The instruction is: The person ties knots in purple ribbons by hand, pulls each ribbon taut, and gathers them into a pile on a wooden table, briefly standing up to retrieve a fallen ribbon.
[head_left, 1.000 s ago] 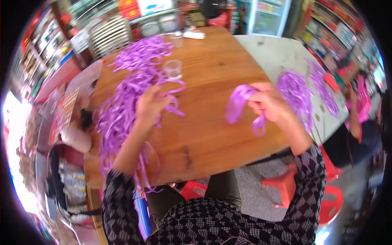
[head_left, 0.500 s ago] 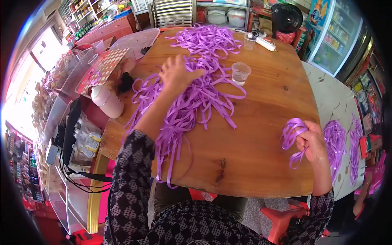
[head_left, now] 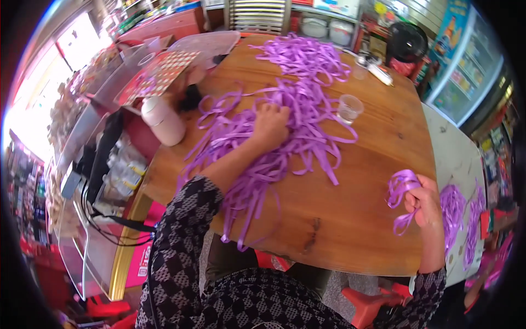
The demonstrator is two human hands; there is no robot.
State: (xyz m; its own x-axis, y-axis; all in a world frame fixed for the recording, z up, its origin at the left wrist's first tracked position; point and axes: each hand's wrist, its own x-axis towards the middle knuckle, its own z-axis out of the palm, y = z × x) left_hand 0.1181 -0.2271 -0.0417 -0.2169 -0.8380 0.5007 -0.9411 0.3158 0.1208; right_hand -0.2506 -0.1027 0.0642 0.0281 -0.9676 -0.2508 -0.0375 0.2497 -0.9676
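Note:
A large tangled heap of purple ribbon (head_left: pixel 309 123) spreads over the left half of the wooden table (head_left: pixel 372 219), with loose ends hanging off its near edge. My left hand (head_left: pixel 270 129) is down in the middle of this heap, fingers curled and closed on ribbon; the fingertips are partly hidden among the strands. Over the table's right edge, my right hand (head_left: pixel 426 204) grips a small bunch of looped purple ribbon (head_left: pixel 402 185). Its loops stick out to the left of the fist and below it.
Another purple ribbon pile (head_left: pixel 307 57) lies at the table's far end. Right of the heap stands a clear plastic cup (head_left: pixel 349 108). A pink bottle (head_left: pixel 163 122) is at the left edge. More ribbon bundles (head_left: pixel 452 211) lie on the white marbled table (head_left: pixel 452 142) at right.
My left hand has come down from above the heap into it, and its spread fingers have closed on ribbon. My right hand keeps its bunch. The whole view has shifted and tilted.

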